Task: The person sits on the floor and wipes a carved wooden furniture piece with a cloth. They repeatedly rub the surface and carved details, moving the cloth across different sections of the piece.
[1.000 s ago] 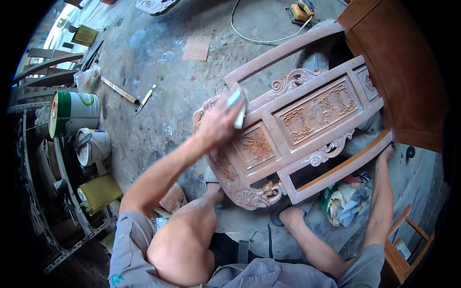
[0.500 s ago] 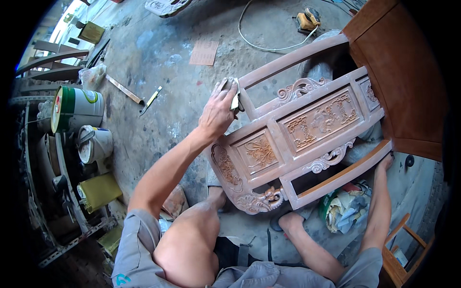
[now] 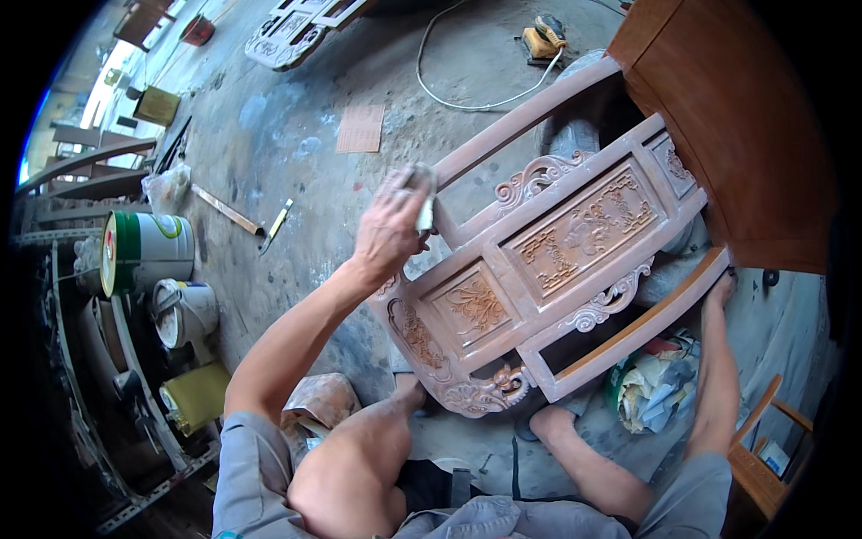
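Your left hand (image 3: 388, 232) has its fingers clamped on a small sanding pad (image 3: 422, 202) at the carved wooden panel's (image 3: 548, 269) ten o'clock corner. Your right hand (image 3: 718, 292) grips the rail at four o'clock, fingers curled round it. The panel looks stiff and heavy with fragile carvings, so hold the plain rails.

A woodworking workshop: carved wooden panels (image 3: 575, 269), paint cans (image 3: 144, 251), dusty concrete floor (image 3: 296, 117).

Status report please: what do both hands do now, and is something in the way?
Left hand presses sanding pad on carved wooden panel. Right hand grips its lower rail. Nothing blocks.
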Demonstrator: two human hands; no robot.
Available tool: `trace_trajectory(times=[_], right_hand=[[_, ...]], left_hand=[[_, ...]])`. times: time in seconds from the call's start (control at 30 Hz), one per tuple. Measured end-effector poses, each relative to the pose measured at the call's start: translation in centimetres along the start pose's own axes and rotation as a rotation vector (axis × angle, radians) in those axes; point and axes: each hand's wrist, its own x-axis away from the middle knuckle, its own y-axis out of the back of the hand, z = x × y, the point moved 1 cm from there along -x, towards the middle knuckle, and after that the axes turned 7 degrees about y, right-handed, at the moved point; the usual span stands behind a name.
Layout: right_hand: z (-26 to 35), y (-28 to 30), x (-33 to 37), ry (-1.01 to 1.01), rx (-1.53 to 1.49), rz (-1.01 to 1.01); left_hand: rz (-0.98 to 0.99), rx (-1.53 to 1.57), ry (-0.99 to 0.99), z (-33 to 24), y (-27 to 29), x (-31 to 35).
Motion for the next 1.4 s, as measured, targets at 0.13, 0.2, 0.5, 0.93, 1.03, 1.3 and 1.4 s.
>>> trace_trajectory(times=[0.13,0.2,0.5,0.93,1.03,1.3,1.4], right_hand=[[-3.5,8.5,-8.6,0.346,0.455,-0.297],[-4.0,3.5,-6.3,0.273,0.31,-0.213],[-1.7,0.9,-1.1,0.124,-0.044,-0.228],[-3.5,1.8,-2.7,0.198,-0.133,-0.133],[-1.6,-1.7,-0.9,0.166,-0.231,-0.077],[-3.1,0.0,-1.0,0.18,0.123,-0.053],[-3.8,2.5,-3.1,0.33,0.1,-0.219]], left_hand=[[-0.021,0.058,-0.188,-1.9,-2.6,-1.5],[-0.038,-0.125,-0.266,-1.0,-2.3,-2.4],[0.061,-0.153,-0.272,-1.9,-2.0,-2.6],[0.045,-0.012,-0.119,-3.5,-2.4,-4.6],[0.108,0.021,-0.1,-3.1,-2.7,-8.4],[0.09,0.085,0.007,-3.3,-2.7,-5.6],[0.134,0.204,-0.06,-5.2,-4.1,-10.5]])
